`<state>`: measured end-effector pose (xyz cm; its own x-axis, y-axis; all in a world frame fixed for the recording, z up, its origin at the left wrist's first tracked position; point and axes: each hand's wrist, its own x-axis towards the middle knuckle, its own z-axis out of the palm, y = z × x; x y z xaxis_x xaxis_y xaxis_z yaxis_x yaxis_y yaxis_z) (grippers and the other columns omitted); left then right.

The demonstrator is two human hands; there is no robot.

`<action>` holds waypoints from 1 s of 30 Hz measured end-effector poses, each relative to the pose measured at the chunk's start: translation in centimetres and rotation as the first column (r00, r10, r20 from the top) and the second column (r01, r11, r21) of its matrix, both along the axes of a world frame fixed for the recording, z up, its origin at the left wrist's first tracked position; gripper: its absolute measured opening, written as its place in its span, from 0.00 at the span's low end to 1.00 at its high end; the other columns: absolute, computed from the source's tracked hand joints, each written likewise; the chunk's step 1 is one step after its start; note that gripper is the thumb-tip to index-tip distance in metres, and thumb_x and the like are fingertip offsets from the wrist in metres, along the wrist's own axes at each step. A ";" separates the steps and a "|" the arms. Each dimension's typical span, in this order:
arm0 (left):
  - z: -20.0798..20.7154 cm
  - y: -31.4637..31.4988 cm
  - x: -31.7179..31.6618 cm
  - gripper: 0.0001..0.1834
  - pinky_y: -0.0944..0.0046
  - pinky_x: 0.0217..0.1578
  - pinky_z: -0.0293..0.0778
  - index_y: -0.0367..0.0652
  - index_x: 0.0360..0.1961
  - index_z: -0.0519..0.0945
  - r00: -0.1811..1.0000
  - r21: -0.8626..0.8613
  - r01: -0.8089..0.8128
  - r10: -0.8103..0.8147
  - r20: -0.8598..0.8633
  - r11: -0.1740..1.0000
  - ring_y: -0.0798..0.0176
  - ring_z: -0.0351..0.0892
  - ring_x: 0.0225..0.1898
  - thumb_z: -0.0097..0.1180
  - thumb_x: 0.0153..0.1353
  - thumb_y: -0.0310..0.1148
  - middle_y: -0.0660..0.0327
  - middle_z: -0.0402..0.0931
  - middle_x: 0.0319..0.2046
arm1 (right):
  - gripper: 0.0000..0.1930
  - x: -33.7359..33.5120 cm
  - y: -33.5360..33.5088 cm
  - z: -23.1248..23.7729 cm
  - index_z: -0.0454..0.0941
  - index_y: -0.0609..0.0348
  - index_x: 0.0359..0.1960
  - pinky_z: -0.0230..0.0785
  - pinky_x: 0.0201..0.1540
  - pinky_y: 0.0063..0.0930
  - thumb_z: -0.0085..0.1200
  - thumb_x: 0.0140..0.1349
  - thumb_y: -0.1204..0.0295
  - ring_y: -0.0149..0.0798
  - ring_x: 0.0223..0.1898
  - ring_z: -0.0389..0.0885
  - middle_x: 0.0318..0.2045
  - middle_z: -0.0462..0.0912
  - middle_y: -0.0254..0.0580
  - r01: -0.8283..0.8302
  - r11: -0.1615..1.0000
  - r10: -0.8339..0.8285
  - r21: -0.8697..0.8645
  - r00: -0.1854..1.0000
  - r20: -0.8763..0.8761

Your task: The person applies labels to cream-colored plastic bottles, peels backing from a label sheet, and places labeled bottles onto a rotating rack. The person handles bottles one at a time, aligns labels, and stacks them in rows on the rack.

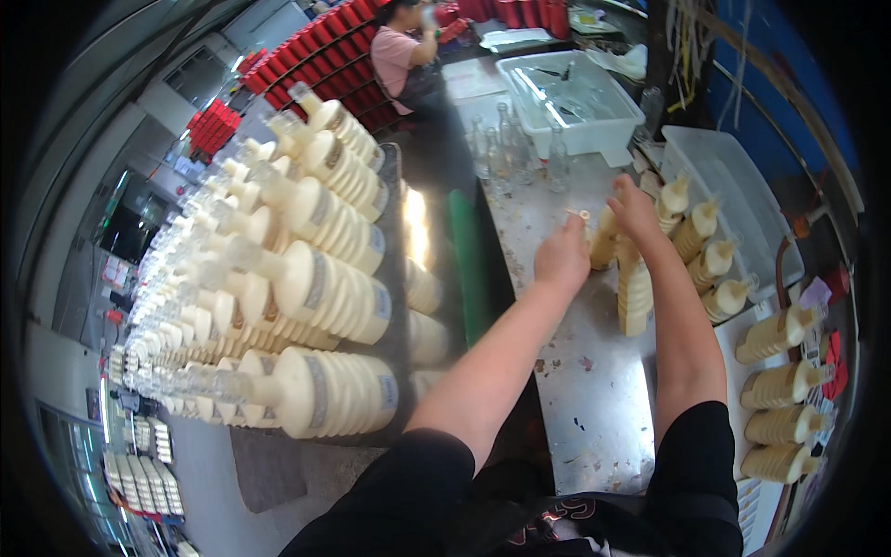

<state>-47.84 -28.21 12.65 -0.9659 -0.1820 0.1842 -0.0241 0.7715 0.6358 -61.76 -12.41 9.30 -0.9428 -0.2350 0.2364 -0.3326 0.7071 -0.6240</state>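
My left hand (561, 257) is closed above the metal table, with a small tan round piece (584, 215) showing at its fingertips. To its right, my right hand (634, 209) is raised with its fingers curled together; whatever they may hold is too small to make out. Between the hands stands a cream bottle (603, 239), partly hidden by them. Another cream ribbed bottle (635, 295) is nearer to me, beside my right forearm, which covers part of it. Several clear glass bottles (512, 139) stand upright beyond my left hand.
A white tub (594, 144) holding clear glassware stands at the table's far end. More cream bottles (713, 265) line the right side, beside a translucent bin (682, 139). Stacked cream bottles (334, 292) rise on the left. A person in pink (394, 58) sits beyond, near red containers (320, 51).
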 end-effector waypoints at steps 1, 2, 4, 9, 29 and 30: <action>-0.2 -0.1 1.1 0.18 0.44 0.44 0.78 0.47 0.52 0.76 0.999 0.001 0.001 -0.001 -0.034 1.000 0.37 0.83 0.43 0.61 0.62 0.35 0.46 0.84 0.41 | 0.18 0.1 0.0 -0.2 0.70 0.54 0.52 0.72 0.49 0.50 0.60 0.64 0.69 0.63 0.47 0.81 0.42 0.83 0.57 -0.015 1.000 0.015 -0.023 1.000 -0.028; -0.3 -0.1 2.3 0.18 0.44 0.44 0.78 0.47 0.53 0.76 0.996 0.016 -0.015 0.017 -0.088 1.000 0.38 0.83 0.42 0.61 0.62 0.35 0.47 0.84 0.40 | 0.14 0.2 0.1 -0.4 0.70 0.55 0.48 0.73 0.48 0.52 0.60 0.63 0.71 0.64 0.46 0.81 0.41 0.84 0.57 0.009 1.000 -0.010 -0.018 1.000 -0.017; 0.2 -0.2 4.4 0.18 0.45 0.43 0.78 0.48 0.53 0.76 0.991 0.052 -0.033 0.040 -0.129 0.998 0.39 0.83 0.41 0.62 0.62 0.36 0.47 0.84 0.39 | 0.15 0.3 0.3 -0.9 0.70 0.55 0.49 0.72 0.47 0.51 0.60 0.63 0.72 0.64 0.46 0.81 0.42 0.83 0.56 0.040 0.999 -0.039 -0.021 0.999 0.016; 3.6 1.0 11.9 0.17 0.42 0.39 0.78 0.47 0.52 0.74 0.994 0.179 -0.012 0.031 -0.107 0.984 0.37 0.83 0.37 0.61 0.63 0.35 0.46 0.84 0.35 | 0.14 1.3 0.8 -1.5 0.70 0.57 0.48 0.72 0.45 0.51 0.59 0.64 0.72 0.64 0.46 0.81 0.42 0.82 0.56 0.010 1.000 -0.012 -0.014 0.990 -0.143; 10.8 -21.2 53.4 0.19 0.49 0.41 0.81 0.48 0.54 0.77 0.945 0.323 0.303 -0.326 0.017 0.896 0.42 0.85 0.40 0.63 0.63 0.40 0.51 0.85 0.40 | 0.15 48.7 -4.5 18.3 0.76 0.58 0.41 0.73 0.30 0.30 0.63 0.53 0.85 0.37 0.28 0.83 0.35 0.82 0.46 -0.094 0.995 0.101 -0.046 0.981 0.166; 10.7 -23.3 56.2 0.19 0.50 0.40 0.82 0.48 0.53 0.78 0.964 0.269 0.252 -0.266 0.017 0.930 0.43 0.86 0.39 0.63 0.63 0.40 0.52 0.86 0.40 | 0.17 51.2 -6.2 18.3 0.77 0.57 0.43 0.76 0.32 0.29 0.64 0.52 0.85 0.38 0.31 0.86 0.37 0.84 0.46 -0.122 0.992 0.128 -0.043 0.973 0.193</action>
